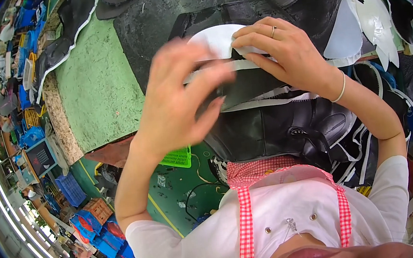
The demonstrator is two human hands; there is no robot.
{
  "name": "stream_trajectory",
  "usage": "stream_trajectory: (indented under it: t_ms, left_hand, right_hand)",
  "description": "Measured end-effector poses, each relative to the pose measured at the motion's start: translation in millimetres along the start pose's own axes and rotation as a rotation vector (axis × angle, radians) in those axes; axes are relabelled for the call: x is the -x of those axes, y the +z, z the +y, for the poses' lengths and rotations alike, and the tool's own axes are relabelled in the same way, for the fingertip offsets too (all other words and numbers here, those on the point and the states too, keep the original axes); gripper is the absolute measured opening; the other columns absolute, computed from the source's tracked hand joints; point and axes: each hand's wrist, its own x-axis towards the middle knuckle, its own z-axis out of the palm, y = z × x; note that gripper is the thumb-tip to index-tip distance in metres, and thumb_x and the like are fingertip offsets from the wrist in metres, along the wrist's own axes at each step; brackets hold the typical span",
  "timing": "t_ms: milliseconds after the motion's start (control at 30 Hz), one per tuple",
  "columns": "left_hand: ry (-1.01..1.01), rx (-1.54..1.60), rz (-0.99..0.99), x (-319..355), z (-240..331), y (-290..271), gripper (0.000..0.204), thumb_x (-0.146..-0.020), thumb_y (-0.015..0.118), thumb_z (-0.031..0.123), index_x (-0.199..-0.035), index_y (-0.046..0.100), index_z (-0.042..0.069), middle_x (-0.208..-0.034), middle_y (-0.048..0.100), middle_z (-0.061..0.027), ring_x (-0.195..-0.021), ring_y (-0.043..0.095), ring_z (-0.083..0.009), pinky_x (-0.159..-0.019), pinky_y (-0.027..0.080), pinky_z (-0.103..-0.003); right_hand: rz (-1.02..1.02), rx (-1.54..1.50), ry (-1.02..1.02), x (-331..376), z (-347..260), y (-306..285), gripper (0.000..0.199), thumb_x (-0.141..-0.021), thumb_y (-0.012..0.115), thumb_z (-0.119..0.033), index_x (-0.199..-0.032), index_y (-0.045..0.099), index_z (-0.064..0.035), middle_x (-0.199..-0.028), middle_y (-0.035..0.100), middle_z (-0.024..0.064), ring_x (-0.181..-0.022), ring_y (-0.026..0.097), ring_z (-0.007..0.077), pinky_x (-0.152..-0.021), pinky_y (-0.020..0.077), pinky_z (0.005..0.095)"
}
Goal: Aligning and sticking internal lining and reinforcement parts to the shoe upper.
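A white, curved, flat piece [215, 39] lies on black leather-like boot parts [233, 12] at the table's front. My right hand [290, 54] is on its right end, fingers over the piece and thumb below, gripping it there. To the left my left hand [176, 91] hovers above the black material, smeared by motion. Its thumb and fingers are apart, and nothing shows between them. Below both hands, a black boot upper [263, 127] with pale edges and a zip hangs over the front edge toward my lap.
A black, worn mat [129, 45] covers part of the green tabletop [100, 85]. More white pieces [376, 20] and black boot parts [64, 38] lie on both sides. A bright green basket [176, 157] stands on the floor below; blue crates [72, 189] are farther left.
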Motion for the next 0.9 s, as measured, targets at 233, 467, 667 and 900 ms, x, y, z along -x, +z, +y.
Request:
stream_trajectory:
  t_ms: [233,467,667,900]
  left_hand:
    - [-0.153,-0.14,0.26,-10.6,-34.6,70.5,0.034,-0.07,0.074,0.011,-0.103,0.067,0.012,-0.093,0.071,-0.0005,-0.083,0.068,-0.0191,-0.091,0.049,-0.038]
    - [-0.111,-0.148,0.26,-15.6,-36.4,75.3,0.023,-0.067,0.071,0.013,-0.089,0.067,0.011,-0.09,0.069,-0.0007,-0.083,0.066,-0.0179,-0.082,0.049,-0.035]
    - [0.105,-0.145,-0.009,3.9,-32.1,63.3,0.031,-0.075,0.066,0.011,-0.106,0.071,0.011,-0.11,0.071,-0.0025,-0.104,0.067,-0.0186,-0.083,0.053,-0.031]
    - [0.056,-0.198,-0.085,9.2,-23.4,63.6,0.033,-0.078,0.063,0.007,-0.111,0.069,0.01,-0.119,0.067,-0.0035,-0.111,0.064,-0.0184,-0.092,0.051,-0.033]
  right_hand:
    - [0.15,0.035,0.115,-12.1,-10.4,-2.5,0.028,-0.079,0.071,-0.016,-0.105,0.061,-0.0084,-0.1,0.064,0.006,-0.09,0.062,0.0249,-0.079,0.0502,0.036]
    - [0.091,0.18,0.016,-8.1,10.2,5.3,0.019,-0.071,0.067,-0.009,-0.089,0.061,-0.0071,-0.09,0.059,0.0029,-0.086,0.06,0.0219,-0.071,0.0495,0.031]
    - [-0.203,0.081,-0.104,6.4,7.9,-23.1,0.028,-0.074,0.065,-0.011,-0.102,0.068,-0.0073,-0.094,0.064,0.0051,-0.089,0.062,0.0208,-0.078,0.0503,0.032]
    - [-0.149,-0.616,0.635,-54.8,46.9,-34.1,0.025,-0.082,0.069,-0.012,-0.102,0.068,0.0021,-0.086,0.07,0.0095,-0.072,0.068,0.0136,-0.059,0.055,0.0275]
